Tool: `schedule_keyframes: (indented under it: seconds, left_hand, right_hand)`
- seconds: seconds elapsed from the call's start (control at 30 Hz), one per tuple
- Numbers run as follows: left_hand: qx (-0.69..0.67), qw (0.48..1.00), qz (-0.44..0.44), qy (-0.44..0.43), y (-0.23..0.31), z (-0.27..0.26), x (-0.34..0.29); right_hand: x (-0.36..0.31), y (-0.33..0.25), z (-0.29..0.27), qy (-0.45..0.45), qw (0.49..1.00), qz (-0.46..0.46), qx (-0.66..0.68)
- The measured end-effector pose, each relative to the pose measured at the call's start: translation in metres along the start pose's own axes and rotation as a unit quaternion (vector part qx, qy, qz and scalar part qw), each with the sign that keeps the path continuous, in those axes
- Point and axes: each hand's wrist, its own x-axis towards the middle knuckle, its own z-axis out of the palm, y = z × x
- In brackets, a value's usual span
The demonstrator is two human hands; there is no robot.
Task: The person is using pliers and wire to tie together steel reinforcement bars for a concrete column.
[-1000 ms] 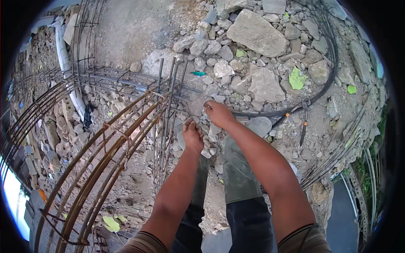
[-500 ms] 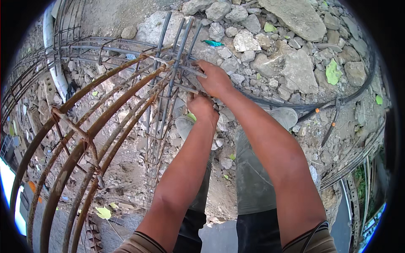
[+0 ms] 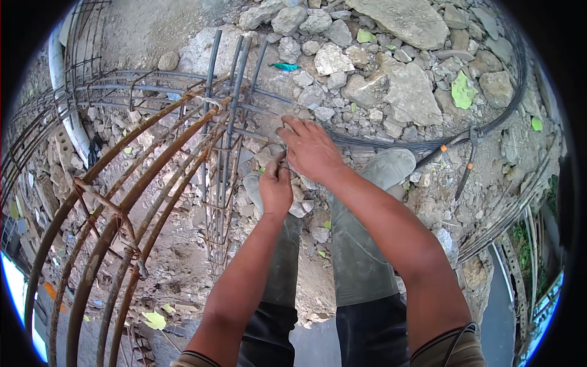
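My right hand (image 3: 310,150) hovers just right of a cluster of steel rebar, fingers stretched out and apart, with nothing seen in them. Below and left of it is my left hand (image 3: 276,188), with its thumb and forefinger raised and slightly parted, nothing visible between them. Both hands are off the bars. Grey upright bars (image 3: 237,88) cross rusty curved bars (image 3: 160,160) at a joint left of my hands. Short bar ends (image 3: 251,134) jut from the joint toward my fingers. A narrow rebar cage (image 3: 215,226) runs down from the joint toward me.
Broken rock (image 3: 416,98) covers the ground ahead and right. A bundle of black wire (image 3: 379,144) curves past my right boot (image 3: 391,166), with pincers (image 3: 469,160) with orange marks beside it. More rebar cages (image 3: 104,85) and a pale pipe (image 3: 68,113) lie at the far left.
Both hands have come away from the short bar ends and drawn down toward me. My right fingers have straightened. The view has shifted slightly, so the rebar sits further left.
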Motion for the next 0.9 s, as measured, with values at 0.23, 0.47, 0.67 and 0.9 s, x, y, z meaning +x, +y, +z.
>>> schedule_keyframes:
  seconds: [0.23, 0.47, 0.67, 0.9]
  left_hand:
    - [0.307, 0.935, 0.178, -0.026, 0.041, -0.046, -0.009]
    - [-0.040, 0.996, -0.071, -0.037, 0.039, -0.002, 0.013]
    - [-0.285, 0.949, -0.099, 0.094, 0.024, 0.020, 0.057]
    - [-0.203, 0.959, -0.175, 0.096, 0.021, 0.025, 0.066]
  right_hand:
    - [0.006, 0.009, -0.026, -0.096, 0.968, -0.209, -0.096]
    - [0.037, 0.001, 0.003, -0.114, 0.992, 0.052, -0.011]
    - [0.018, -0.015, 0.026, 0.246, 0.964, 0.025, 0.101]
    - [-0.029, -0.002, 0.024, -0.097, 0.954, 0.218, 0.180]
